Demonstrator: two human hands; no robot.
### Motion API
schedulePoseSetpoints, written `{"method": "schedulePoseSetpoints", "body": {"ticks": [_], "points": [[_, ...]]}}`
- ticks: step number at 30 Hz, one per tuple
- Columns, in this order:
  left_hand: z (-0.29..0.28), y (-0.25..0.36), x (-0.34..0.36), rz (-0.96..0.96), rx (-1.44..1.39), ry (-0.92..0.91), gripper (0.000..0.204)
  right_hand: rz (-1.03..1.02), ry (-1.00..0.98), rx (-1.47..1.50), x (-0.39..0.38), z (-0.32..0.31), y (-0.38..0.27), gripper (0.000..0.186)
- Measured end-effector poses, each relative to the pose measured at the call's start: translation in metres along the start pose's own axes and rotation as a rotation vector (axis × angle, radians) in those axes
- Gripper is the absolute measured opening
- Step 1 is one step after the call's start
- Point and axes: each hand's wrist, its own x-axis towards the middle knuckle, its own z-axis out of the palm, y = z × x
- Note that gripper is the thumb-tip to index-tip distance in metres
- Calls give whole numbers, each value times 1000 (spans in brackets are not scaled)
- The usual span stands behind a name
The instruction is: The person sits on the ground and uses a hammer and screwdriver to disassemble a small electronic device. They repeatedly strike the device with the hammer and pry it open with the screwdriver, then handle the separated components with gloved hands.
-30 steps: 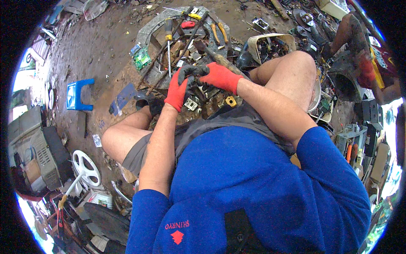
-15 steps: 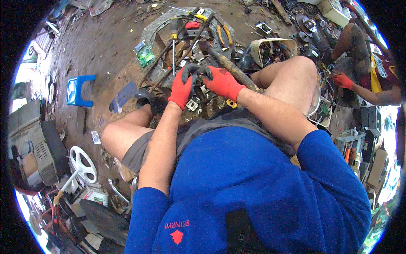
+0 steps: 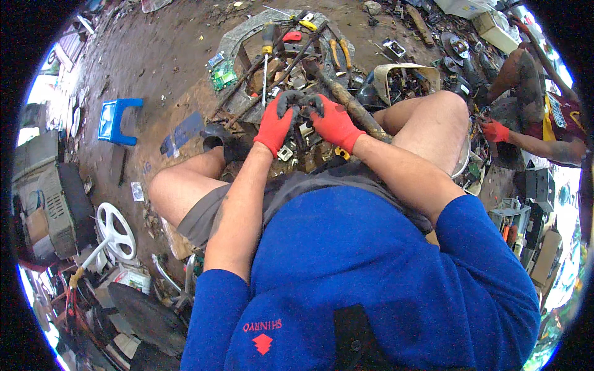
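My left hand (image 3: 276, 125) and my right hand (image 3: 336, 125), both in red gloves with blackened fingers, meet in front of me between my knees. Their fingers are curled around a small dark piece whose kind I cannot make out; the gloves mostly cover it. Just beyond the left fingertips lies a screwdriver (image 3: 267, 48) with a yellow and black handle, its shaft pointing back at me. A thick rusty rod (image 3: 348, 102) slants away beside my right hand. Below the hands sits a small pale metal part (image 3: 284, 153), and to its right a yellow piece (image 3: 341, 153).
Pliers (image 3: 341, 54), a red object (image 3: 292, 36) and a green circuit board (image 3: 224, 75) lie on or by a grey slab (image 3: 238, 38). A scrap-filled tub (image 3: 381, 83) stands right of it. Left is a blue stool (image 3: 117, 122). A co-worker's gloved hand (image 3: 495, 130) is at far right.
The view has shifted slightly, so the slab, tools and both hands sit a little further right and lower. My hands stay together, with fingers slightly rearranged around the dark piece.
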Motion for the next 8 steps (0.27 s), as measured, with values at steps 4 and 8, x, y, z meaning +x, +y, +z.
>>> {"method": "schedulePoseSetpoints", "body": {"ticks": [4, 8], "points": [[-4, -13, -2, 1, 39, 36, 31, 53, -15, 155, 3, -1, -8, 31], [-4, 1, -1, -21, 75, -61, 41, 173, -86, 231, 6, -3, -2, 32]]}}
